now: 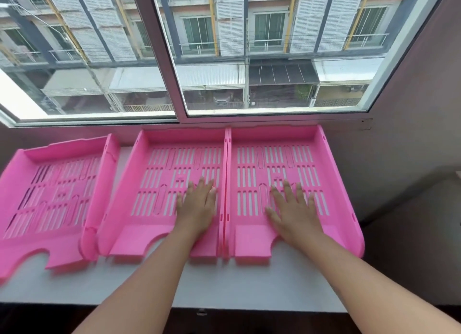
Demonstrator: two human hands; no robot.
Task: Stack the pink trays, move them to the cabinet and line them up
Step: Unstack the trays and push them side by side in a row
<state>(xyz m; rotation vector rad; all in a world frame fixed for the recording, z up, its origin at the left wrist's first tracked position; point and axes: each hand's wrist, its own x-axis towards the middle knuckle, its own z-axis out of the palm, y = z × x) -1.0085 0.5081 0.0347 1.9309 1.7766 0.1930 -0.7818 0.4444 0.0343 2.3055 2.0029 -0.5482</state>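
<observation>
The left hand lies flat, palm down, fingers spread and straight, pressing on the slotted floor of the middle pink plastic letter tray; it grips nothing. The right hand does the same on the right pink plastic letter tray, fingers fanned wide and pointing toward 12 o'clock, also holding nothing. Both bare forearms reach in from 6 o'clock.

Three trays sit in a row on the pale grey cabinet top beneath the window. The middle and right trays stand side by side with their long walls touching, back edges close against the white window frame at 12 o'clock. Each has a slatted base and a curved notch cut in its front lip at 6 o'clock.

The left pink plastic letter tray lies toward 9 o'clock, turned slightly askew from the other two, its right wall close to the middle tray's left wall near the front and spreading apart toward the back; whether they touch cannot be told. It looks blurred. Its front corner reaches past the picture's left edge.

Through the glass at 12 o'clock stands an apartment block with shuttered balconies.
</observation>
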